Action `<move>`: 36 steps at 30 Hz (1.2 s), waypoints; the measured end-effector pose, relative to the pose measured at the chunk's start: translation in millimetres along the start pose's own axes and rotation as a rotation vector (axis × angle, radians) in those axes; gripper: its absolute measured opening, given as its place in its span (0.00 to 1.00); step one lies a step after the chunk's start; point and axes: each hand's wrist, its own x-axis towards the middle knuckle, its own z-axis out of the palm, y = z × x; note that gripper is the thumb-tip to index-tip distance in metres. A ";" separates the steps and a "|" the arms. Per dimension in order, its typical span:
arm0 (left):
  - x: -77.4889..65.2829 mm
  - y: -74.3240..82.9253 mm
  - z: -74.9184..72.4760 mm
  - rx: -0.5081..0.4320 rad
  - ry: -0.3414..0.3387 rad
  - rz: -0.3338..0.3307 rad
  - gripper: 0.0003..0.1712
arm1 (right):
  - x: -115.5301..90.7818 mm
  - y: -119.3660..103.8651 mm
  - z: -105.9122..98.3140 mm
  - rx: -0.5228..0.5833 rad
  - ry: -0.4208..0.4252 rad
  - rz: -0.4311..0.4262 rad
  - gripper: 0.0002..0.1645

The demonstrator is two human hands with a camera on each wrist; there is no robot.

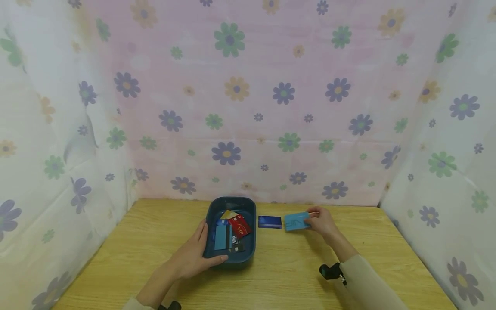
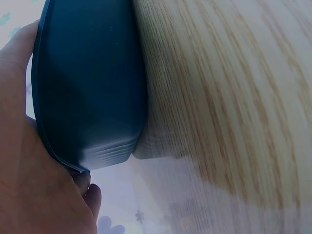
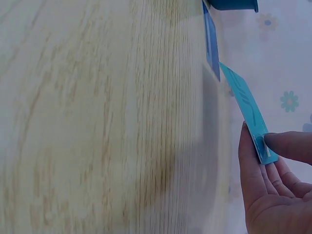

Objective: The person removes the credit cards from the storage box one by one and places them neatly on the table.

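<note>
My left hand grips the left side of a dark blue plastic bin, thumb over its near rim. In the left wrist view, fingers curl by the rim of the bin. Several cards lie inside, among them a red VIP card and a light blue card with a dark stripe. My right hand pinches another light blue card by its right end; the right wrist view shows thumb and fingers around this card, tilted above the table.
A dark blue card lies flat on the wooden table, between the bin and the held card. Flower-patterned cloth stands behind the table and along both sides. A black device sits at the right wrist.
</note>
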 end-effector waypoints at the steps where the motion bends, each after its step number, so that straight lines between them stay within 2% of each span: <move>1: -0.3 0.0 -0.1 -0.002 0.000 -0.001 0.75 | 1.7 1.0 0.4 0.000 0.002 0.010 0.26; 7: -0.4 -0.2 0.4 -0.002 0.002 -0.008 0.74 | 8.7 5.0 5.1 -0.001 0.017 0.035 0.25; 19: -1.0 2.6 -1.7 -0.009 -0.002 -0.008 0.74 | 14.9 15.3 6.2 -0.277 0.092 -0.046 0.24; 36: 1.2 1.8 -1.2 -0.009 -0.012 -0.023 0.74 | 19.0 9.1 9.7 -0.393 0.032 -0.017 0.25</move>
